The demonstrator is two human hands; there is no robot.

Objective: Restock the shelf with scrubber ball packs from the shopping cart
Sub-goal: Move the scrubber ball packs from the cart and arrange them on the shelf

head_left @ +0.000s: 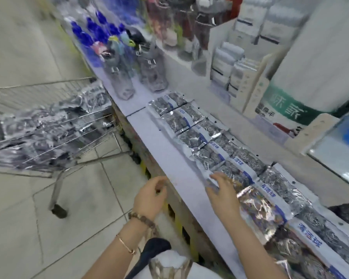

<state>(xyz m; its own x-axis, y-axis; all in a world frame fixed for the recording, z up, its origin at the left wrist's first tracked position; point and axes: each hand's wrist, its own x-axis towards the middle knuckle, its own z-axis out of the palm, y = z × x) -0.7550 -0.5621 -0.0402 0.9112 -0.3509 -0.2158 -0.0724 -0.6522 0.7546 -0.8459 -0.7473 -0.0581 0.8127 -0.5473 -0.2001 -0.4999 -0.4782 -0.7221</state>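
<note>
A row of silvery scrubber ball packs (220, 143) with blue-and-white labels lies along the white shelf (165, 141), from the middle to the lower right. My right hand (223, 192) rests with spread fingers on the near edge of one pack in the row. My left hand (151, 195) hovers over the shelf's front edge, fingers loosely curled, holding nothing. The wire shopping cart (54, 101) stands at the left on the floor with several more packs (48, 127) piled inside.
Clear water bottles (125, 77) with coloured lids stand on the shelf beyond the packs. White boxed goods (240, 71) and a green-and-white bag (286, 109) fill the back right. The tiled floor (28, 228) lies below the cart.
</note>
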